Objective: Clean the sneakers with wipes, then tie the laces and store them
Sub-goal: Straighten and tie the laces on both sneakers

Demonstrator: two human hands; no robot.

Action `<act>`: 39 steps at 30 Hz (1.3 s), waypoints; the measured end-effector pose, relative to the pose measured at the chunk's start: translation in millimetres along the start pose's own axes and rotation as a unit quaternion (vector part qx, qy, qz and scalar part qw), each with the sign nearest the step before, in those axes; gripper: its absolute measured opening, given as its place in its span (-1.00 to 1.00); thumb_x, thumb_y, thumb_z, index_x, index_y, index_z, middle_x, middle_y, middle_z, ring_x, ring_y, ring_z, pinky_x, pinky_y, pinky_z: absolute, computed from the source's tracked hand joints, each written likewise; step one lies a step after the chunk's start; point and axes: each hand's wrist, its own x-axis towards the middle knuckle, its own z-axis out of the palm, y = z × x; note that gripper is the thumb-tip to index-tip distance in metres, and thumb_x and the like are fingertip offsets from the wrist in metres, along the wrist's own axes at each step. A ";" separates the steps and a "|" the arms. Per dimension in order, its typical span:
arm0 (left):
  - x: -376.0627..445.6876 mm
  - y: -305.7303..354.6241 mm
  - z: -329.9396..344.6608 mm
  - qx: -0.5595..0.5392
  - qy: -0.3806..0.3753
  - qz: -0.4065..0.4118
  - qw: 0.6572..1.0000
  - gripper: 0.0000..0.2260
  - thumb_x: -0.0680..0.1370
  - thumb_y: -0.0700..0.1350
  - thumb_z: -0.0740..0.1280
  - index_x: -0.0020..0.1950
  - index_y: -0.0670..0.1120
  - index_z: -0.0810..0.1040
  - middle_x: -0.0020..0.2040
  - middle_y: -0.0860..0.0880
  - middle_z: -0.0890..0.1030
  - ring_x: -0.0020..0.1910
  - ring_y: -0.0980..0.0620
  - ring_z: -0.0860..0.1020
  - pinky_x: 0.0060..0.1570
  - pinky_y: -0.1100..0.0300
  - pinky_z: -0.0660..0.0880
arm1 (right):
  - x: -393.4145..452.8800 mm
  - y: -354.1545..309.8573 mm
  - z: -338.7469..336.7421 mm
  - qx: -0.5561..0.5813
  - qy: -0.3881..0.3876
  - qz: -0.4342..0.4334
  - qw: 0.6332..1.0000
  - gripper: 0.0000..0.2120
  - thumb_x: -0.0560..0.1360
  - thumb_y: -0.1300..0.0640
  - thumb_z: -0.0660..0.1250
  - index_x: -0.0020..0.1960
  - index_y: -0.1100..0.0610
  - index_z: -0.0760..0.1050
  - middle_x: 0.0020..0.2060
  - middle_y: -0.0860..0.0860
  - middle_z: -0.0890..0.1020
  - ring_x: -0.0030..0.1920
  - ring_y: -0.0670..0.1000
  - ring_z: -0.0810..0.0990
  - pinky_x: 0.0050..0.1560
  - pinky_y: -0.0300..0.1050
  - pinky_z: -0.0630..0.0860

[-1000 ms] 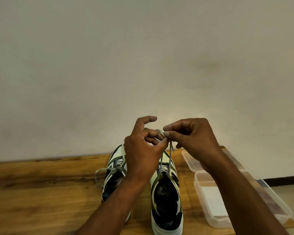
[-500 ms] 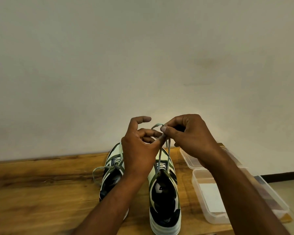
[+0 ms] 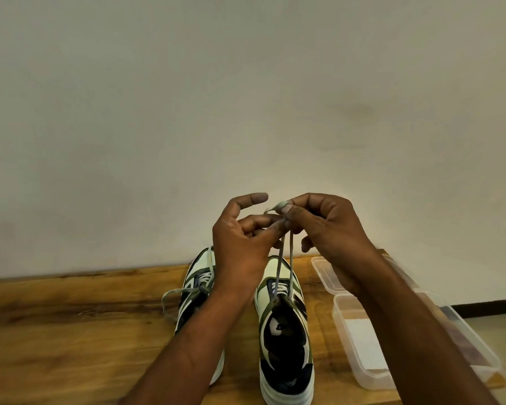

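1. The left hand (image 3: 240, 244) pinches the laces (image 3: 284, 258) between thumb and middle fingers, forefinger arched free above; the right hand (image 3: 330, 229) pinches a small loop of the same laces at its thumb and forefinger tips, the other fingers curled beneath; both hands are raised above the shoes, their fingertips touching.

2. At the far left the wooden table (image 3: 70, 331) runs along a plain pale wall (image 3: 246, 83); its grain is dark and streaked.

3. The left sneaker (image 3: 196, 287) stands on the table, toe to the wall, partly hidden by the left forearm; its lace hangs in a slack loop (image 3: 170, 302) off its left side onto the wood.

4. Just beside it, the right sneaker (image 3: 287, 346) stands parallel, cream and green with a dark inside; two strands of lace rise taut from its top eyelets to the pinching fingers.

5. Near the right edge of the table sits a clear plastic box (image 3: 362, 346) with a white sheet inside; its lid (image 3: 324, 273) lies touching it on the wall side; the right forearm crosses over both.
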 end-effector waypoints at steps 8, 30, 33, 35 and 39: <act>4.9 23.0 -3.3 -0.014 -0.017 0.000 1.000 -0.59 0.44 -0.17 0.58 0.25 -0.02 0.58 -0.17 -0.05 0.76 -0.33 0.10 0.65 -0.37 0.28 0.45 | 0.9 -11.7 -0.4 0.110 0.027 -0.003 0.994 -0.87 0.55 0.15 0.45 -0.05 0.22 0.71 -0.13 0.16 0.73 -0.22 0.03 0.57 -0.32 -0.10 0.50; 21.6 62.6 11.3 -0.050 0.030 0.099 0.993 -0.62 0.39 -0.28 0.61 0.18 -0.17 0.67 -0.17 -0.07 0.76 -0.26 0.08 0.71 -0.29 0.35 0.54 | -7.5 -42.2 -10.5 0.043 0.152 -0.112 0.981 -0.79 0.53 0.17 0.48 0.15 0.00 0.67 -0.11 -0.12 0.77 -0.12 -0.06 0.72 -0.30 -0.18 0.56; 22.2 66.6 9.1 -0.024 0.040 0.141 0.989 -0.55 0.40 -0.24 0.62 0.27 -0.14 0.63 -0.12 -0.07 0.77 -0.12 0.00 0.75 -0.12 0.13 0.67 | -9.9 -49.8 -5.5 0.028 0.157 -0.127 0.979 -0.65 0.54 0.16 0.47 0.30 -0.04 0.59 -0.14 -0.15 0.76 -0.13 -0.08 0.73 -0.14 -0.09 0.62; 21.9 69.3 8.1 0.018 0.044 0.176 0.983 -0.48 0.40 -0.20 0.63 0.33 -0.12 0.59 -0.13 -0.03 0.77 -0.11 0.03 0.75 -0.06 0.07 0.69 | -11.3 -53.7 -2.0 0.031 0.152 -0.129 0.979 -0.55 0.53 0.15 0.48 0.38 -0.05 0.51 -0.16 -0.14 0.76 -0.12 -0.10 0.73 0.00 0.00 0.62; 23.5 71.8 8.1 0.048 0.033 0.193 0.979 -0.60 0.41 -0.16 0.62 0.23 -0.13 0.66 -0.14 0.02 0.77 -0.17 0.07 0.74 -0.15 0.25 0.64 | -12.0 -55.2 2.3 0.043 0.154 -0.127 0.979 -0.66 0.51 0.14 0.50 0.27 -0.01 0.58 -0.14 -0.12 0.76 -0.11 -0.11 0.73 -0.08 -0.06 0.63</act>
